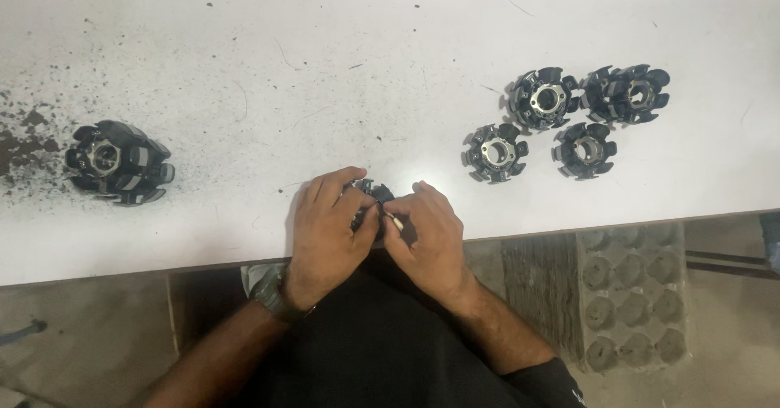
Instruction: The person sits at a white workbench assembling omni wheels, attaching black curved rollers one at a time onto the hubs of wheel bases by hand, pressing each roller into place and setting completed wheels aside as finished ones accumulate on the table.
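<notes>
Both hands were bunched over one small black finned part (370, 193) right at the near edge of the white tabletop (244, 50). Left hand (329, 221) fingers clamped on it, right hand (426, 229) pinching a little pale bit (397, 223) against it. That bit looked easy to fumble off the edge. Four matching ribbed, metal-cored parts (569, 119) sat up right of it, a bigger one (118, 162) far left in gritty dark specks.

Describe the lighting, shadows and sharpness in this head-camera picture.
Head view: even, soft light on the white speckled table, no glare; the black toothed round parts cast only faint shadows; the left hand and right hand darken the small black part between them; the picture is slightly soft, fine detail is lost.
</notes>
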